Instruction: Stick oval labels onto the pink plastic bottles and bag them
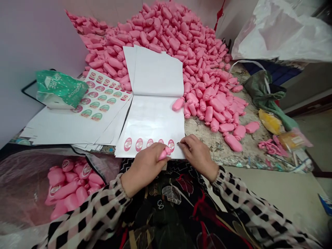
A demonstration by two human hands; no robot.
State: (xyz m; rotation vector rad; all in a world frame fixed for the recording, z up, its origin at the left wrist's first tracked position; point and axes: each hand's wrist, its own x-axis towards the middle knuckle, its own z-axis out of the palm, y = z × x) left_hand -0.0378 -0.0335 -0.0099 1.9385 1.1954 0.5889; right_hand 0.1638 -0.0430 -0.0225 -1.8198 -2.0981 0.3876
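In the head view, low centre, the left hand (147, 160) curls around a small pink bottle (164, 154) at the near edge of a white sticker sheet (155, 116). The right hand (197, 155) has thumb and forefinger drawn close beside the sheet's last oval label (171, 145); whether they grip anything, I cannot tell. The sheet lies flat below the bottle pile (166, 34) at upper centre, presumably for easy reach. Lower left, a clear plastic bag (20, 188) holds more bottles (70, 193), conveniently near the left arm.
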